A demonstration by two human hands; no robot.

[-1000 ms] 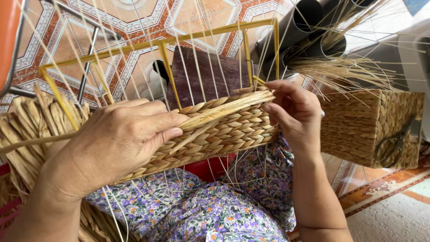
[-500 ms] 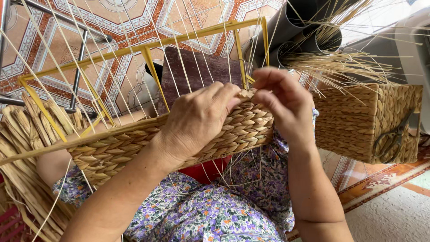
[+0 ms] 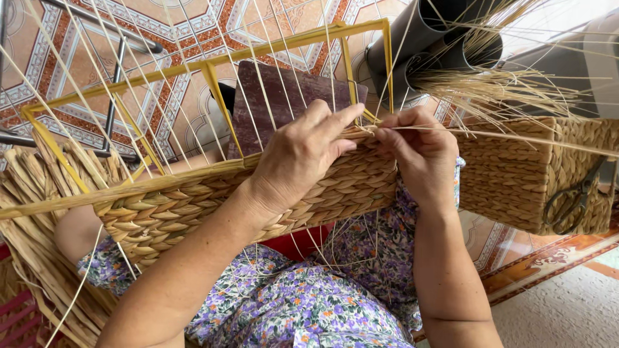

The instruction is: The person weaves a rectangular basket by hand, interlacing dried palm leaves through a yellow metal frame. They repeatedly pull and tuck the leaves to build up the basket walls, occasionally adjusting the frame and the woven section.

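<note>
A half-woven straw basket (image 3: 193, 209) rests on my lap, built on a yellow wire frame (image 3: 213, 67) with thin pale upright strands (image 3: 148, 109). My left hand (image 3: 300, 154) lies over the top of the woven wall near its right corner, fingers pressing the braid. My right hand (image 3: 419, 151) sits at that same corner and pinches a long straw strand (image 3: 516, 135) that runs off to the right. The fingertips of both hands nearly meet at the frame's corner post.
A finished woven basket (image 3: 535, 174) stands at right with black scissors (image 3: 574, 203) hanging on its side. Dark pipes (image 3: 432, 45) hold loose straw behind it. A bundle of flat straw (image 3: 32, 212) lies at left. A brown board (image 3: 277, 103) sits behind the frame on patterned tiles.
My left hand has slid right along the woven rim, from the middle of the wall to the right corner beside my right hand. The right hand now pulls a strand out rightward.
</note>
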